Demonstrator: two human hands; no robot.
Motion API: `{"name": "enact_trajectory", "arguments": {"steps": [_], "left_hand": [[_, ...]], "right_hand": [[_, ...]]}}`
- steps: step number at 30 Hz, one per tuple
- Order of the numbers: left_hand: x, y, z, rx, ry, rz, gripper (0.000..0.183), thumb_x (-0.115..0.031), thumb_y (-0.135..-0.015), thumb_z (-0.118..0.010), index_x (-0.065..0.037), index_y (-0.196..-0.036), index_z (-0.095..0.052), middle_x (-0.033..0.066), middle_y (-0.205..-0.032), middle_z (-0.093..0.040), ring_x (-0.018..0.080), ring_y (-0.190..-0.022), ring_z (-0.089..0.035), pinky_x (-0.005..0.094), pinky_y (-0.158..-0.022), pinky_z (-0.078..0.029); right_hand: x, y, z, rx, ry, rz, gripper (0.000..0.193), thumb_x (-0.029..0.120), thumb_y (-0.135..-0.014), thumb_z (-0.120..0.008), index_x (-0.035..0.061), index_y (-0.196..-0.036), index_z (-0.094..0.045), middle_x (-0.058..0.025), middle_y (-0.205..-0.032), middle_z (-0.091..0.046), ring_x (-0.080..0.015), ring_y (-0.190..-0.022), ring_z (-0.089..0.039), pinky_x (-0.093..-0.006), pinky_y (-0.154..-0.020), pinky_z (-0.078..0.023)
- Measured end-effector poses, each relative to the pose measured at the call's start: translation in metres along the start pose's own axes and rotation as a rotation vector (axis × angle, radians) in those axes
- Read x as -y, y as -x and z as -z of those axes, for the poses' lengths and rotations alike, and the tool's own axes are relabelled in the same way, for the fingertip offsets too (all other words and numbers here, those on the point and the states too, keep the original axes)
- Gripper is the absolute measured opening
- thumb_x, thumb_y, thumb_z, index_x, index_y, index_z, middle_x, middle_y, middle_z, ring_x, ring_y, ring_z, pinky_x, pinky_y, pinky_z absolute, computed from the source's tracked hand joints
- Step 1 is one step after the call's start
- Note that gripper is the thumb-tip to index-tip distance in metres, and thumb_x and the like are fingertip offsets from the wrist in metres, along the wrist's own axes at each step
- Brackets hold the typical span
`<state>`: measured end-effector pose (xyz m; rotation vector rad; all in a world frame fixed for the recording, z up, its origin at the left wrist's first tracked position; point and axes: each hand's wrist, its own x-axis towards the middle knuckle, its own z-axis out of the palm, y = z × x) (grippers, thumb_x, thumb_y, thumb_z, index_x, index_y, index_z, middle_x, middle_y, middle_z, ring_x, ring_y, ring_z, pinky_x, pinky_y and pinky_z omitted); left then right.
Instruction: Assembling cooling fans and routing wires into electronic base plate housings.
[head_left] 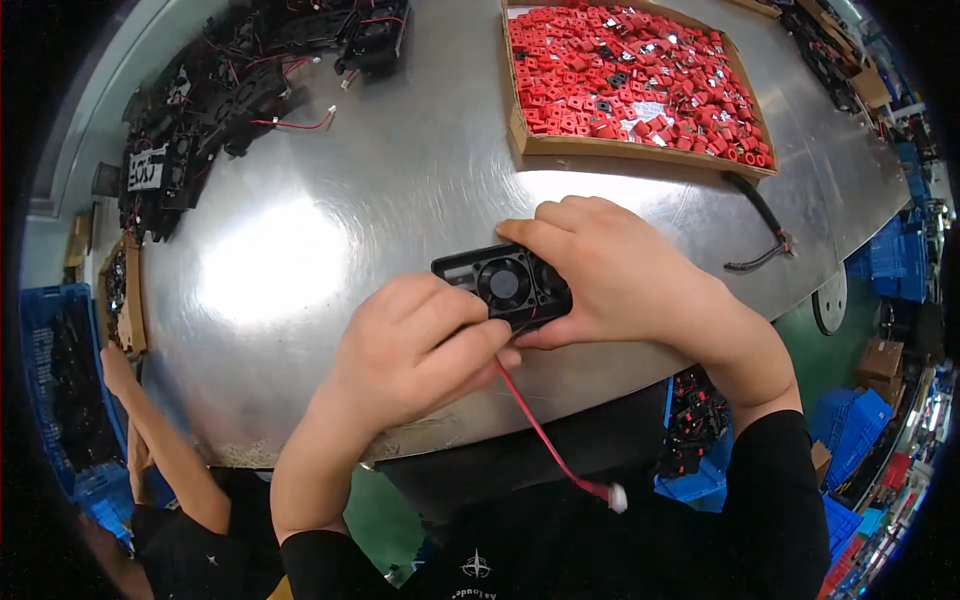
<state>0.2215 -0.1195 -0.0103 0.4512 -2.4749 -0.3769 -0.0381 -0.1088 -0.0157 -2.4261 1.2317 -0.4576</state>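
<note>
A black plastic housing with small round fans (505,284) is held just above or against the metal table. My right hand (615,268) grips its right end, with the fingers over the far edge and the thumb at the near edge. My left hand (415,340) is closed at the near left edge, its fingertips pinched around a red cable (535,425) where it meets the housing. The cable hangs over the table's front edge and ends in a white connector (617,498). My left fingers partly cover the housing's near left corner.
A shallow cardboard tray (640,150) full of small red parts stands at the far side. Black housings (250,95) with wires pile up at the far left. A black cable (760,215) lies at right. A co-worker's arm (165,430) reaches in at left, near a blue crate (65,390).
</note>
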Motion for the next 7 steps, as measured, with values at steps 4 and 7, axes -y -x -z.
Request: {"name": "enact_trajectory", "arguments": {"steps": [4, 7], "left_hand": [[-0.005, 0.003, -0.007, -0.242, 0.22, 0.678, 0.023, -0.008, -0.088, -0.085, -0.004, -0.108, -0.075, 0.0024, -0.072, -0.064, 0.0131, -0.059, -0.06, 0.0302, -0.058, -0.05], [0.015, -0.001, -0.001, -0.239, 0.319, 0.923, 0.04, -0.007, -0.095, -0.079, -0.004, -0.133, -0.067, -0.0012, -0.076, -0.07, 0.0101, -0.065, -0.063, 0.0232, -0.068, -0.053]], "right_hand": [[0.004, 0.0, -0.003, 0.011, 0.013, 0.026, 0.089, 0.054, -0.071, -0.092, 0.0025, -0.137, -0.063, -0.0157, -0.102, -0.067, -0.038, -0.1, -0.067, -0.0466, -0.091, -0.054], [0.01, 0.0, -0.003, 0.076, 0.021, 0.063, 0.087, 0.056, -0.073, -0.091, 0.0043, -0.138, -0.063, -0.0148, -0.103, -0.066, -0.0366, -0.102, -0.067, -0.0455, -0.094, -0.053]]}}
